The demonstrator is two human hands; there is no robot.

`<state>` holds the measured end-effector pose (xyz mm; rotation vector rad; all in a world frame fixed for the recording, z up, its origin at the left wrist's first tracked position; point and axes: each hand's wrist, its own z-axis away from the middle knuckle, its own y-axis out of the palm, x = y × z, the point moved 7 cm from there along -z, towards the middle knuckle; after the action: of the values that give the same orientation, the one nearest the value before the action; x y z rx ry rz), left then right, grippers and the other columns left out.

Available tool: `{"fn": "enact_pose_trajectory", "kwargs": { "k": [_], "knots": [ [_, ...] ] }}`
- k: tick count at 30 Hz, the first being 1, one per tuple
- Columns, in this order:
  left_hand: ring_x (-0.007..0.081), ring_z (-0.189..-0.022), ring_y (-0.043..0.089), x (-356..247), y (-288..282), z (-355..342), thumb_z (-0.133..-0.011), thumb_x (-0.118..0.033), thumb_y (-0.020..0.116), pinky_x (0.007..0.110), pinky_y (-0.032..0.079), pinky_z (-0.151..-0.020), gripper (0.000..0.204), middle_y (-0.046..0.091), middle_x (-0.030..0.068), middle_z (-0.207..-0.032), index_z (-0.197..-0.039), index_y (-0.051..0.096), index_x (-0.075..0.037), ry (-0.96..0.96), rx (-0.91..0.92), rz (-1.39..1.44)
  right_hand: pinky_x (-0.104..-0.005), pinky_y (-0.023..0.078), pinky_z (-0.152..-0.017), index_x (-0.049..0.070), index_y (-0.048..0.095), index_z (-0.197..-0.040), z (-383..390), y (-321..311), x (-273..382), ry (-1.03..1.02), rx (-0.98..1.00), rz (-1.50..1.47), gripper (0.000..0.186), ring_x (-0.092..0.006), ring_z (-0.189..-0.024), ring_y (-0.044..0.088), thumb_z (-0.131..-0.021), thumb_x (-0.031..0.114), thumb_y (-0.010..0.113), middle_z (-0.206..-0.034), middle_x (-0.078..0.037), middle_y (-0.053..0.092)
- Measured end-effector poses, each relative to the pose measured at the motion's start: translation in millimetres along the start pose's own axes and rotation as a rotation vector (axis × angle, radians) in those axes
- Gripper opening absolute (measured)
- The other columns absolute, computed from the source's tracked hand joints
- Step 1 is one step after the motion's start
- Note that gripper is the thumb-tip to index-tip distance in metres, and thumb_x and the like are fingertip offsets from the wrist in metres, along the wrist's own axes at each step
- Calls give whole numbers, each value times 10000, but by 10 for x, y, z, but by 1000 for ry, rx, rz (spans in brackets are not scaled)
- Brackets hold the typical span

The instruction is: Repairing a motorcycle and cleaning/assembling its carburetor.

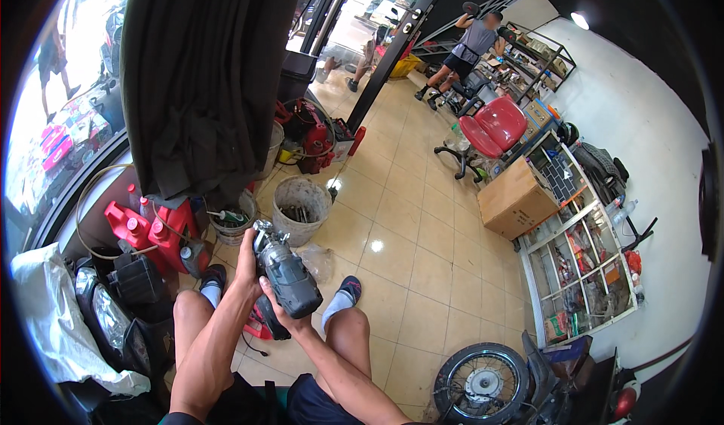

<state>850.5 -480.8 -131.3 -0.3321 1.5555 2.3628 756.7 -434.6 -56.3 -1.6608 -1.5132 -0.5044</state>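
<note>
Both hands hold up a bulky engine part (290, 278), a black rounded housing with silver metal fittings at its far end. My left hand (247, 265) grips its left side near the fittings, fingers mostly hidden behind it. Lower down, my right hand (280, 309) is closed round the near end from below. Under the part, a black and red object (259, 325) shows on the floor between my feet, partly covered by my hands. Just beyond stands a whitish bucket (302, 212) with metal pieces inside, beside a smaller bucket (232, 221) holding tools.
Red plastic jugs (154, 236) and black motorcycle parts (121, 297) crowd my left, by a dark curtain (204, 85). A spoked wheel (483, 383) lies at lower right. Farther off are a cardboard box (516, 199), a red chair (494, 127), a glass display case (581, 266) and another person (471, 44) lifting a barbell.
</note>
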Motion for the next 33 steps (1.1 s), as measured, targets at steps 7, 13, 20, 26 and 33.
{"fn": "enact_pose_trajectory", "kwargs": {
  "k": [7,13,20,26,33],
  "knots": [
    [209,-562,597,-21,-14,4,-867,-479,446,349,531,-565,427,611,82,-690,-869,576,-72,15,-37,-13,-364,445,-621,21,596,-833,-4,-5,9,31,1,-21,204,-242,-653,571,-802,205,679,-739,-90,616],
    [212,-562,597,-16,10,12,-866,-478,452,355,530,-568,430,612,81,-685,-841,582,-69,17,-17,21,-365,445,-617,20,593,-845,1,10,-7,34,24,5,208,-240,-649,568,-805,206,676,-737,-91,613],
    [211,-564,596,5,38,26,-867,-464,444,353,530,-570,420,611,86,-684,-829,577,-67,-19,32,13,-348,472,-628,15,608,-872,7,6,-9,32,63,70,196,-253,-683,604,-813,192,669,-780,-113,636],
    [210,-566,598,-23,13,8,-873,-446,440,353,533,-576,404,611,84,-687,-837,575,-67,22,1,16,-344,473,-620,19,612,-866,7,9,-7,53,39,51,180,-248,-680,606,-812,181,669,-777,-102,637],
    [204,-558,597,-42,7,7,-870,-441,441,344,533,-558,392,607,77,-692,-842,569,-72,38,10,9,-335,474,-614,24,612,-864,23,41,89,-159,86,188,156,-247,-670,603,-810,159,669,-771,-100,636]
  ]
}}
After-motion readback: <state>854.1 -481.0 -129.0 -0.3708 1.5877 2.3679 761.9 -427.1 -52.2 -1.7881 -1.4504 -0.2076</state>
